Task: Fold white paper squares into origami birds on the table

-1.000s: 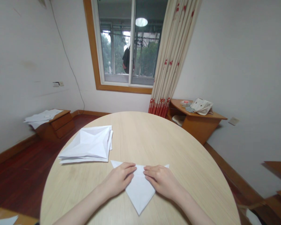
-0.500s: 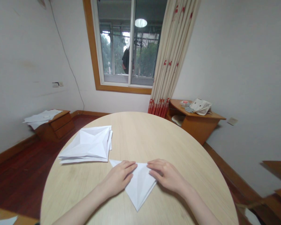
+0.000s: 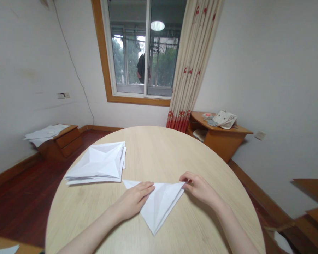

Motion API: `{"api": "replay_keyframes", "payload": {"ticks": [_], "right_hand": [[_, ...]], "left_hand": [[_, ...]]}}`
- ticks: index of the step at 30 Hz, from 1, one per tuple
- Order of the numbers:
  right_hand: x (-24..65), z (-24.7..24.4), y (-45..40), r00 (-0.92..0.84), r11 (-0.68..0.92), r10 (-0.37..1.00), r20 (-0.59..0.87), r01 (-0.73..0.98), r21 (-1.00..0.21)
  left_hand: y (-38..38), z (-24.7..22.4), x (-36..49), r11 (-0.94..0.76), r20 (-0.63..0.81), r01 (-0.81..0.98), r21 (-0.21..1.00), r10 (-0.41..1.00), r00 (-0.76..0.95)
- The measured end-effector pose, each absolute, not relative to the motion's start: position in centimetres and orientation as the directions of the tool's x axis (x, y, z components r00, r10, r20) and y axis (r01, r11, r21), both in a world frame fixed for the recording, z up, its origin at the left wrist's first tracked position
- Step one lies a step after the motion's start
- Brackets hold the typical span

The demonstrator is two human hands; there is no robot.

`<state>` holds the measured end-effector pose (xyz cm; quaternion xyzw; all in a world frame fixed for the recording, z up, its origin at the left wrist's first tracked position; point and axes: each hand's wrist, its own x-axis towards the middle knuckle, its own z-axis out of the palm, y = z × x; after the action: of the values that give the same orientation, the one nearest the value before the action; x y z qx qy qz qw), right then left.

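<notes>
A white sheet of paper folded into a layered triangle [image 3: 159,204] lies on the round wooden table [image 3: 159,151], one point toward me. Across its left part my left hand [image 3: 135,199] rests flat, fingers stretched out, pressing it down. At the triangle's right corner my right hand [image 3: 197,187] pinches the paper between thumb and fingers. The layers along the right edge stand slightly apart there. To the far left on the table sits a stack of creased, folded white papers [image 3: 100,160].
A small wooden cabinet [image 3: 66,141] with papers on top stands at the left wall. Behind the table on the right is a corner desk [image 3: 222,137] holding a white bag [image 3: 225,119]. A curtain [image 3: 188,70] hangs beside the window [image 3: 143,53].
My right hand has slid rightward from the paper's upper middle to its right corner and now pinches it. The right-hand layers have lifted a little. My left hand stays in place.
</notes>
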<state>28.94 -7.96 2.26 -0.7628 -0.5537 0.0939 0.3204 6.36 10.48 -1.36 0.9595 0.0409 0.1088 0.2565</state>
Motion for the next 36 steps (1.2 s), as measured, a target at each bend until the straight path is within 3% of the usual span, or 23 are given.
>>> {"api": "replay_keyframes", "payload": {"ticks": [17, 23, 29, 36], "right_hand": [[29.4, 2.3, -8.2, 0.374, -0.173, 0.9, 0.226, 0.78, -0.601], [27.2, 1.6, -6.9, 0.298, -0.111, 0.909, 0.292, 0.847, -0.519], [23.8, 0.6, -5.4, 0.205, -0.106, 0.967, 0.151, 0.863, -0.494], [24.1, -1.0, -5.2, 0.15, -0.124, 0.989, -0.002, 0.813, -0.569]], "left_hand": [[10.7, -1.7, 6.4, -0.877, 0.12, 0.068, 0.475, 0.141, 0.983], [10.3, -1.1, 6.4, -0.886, 0.076, 0.089, 0.456, 0.138, 0.988], [10.2, -0.9, 6.4, -0.91, 0.05, 0.046, 0.412, 0.073, 0.996], [9.9, -0.7, 6.4, -0.923, -0.004, 0.069, 0.378, 0.072, 0.997]]}}
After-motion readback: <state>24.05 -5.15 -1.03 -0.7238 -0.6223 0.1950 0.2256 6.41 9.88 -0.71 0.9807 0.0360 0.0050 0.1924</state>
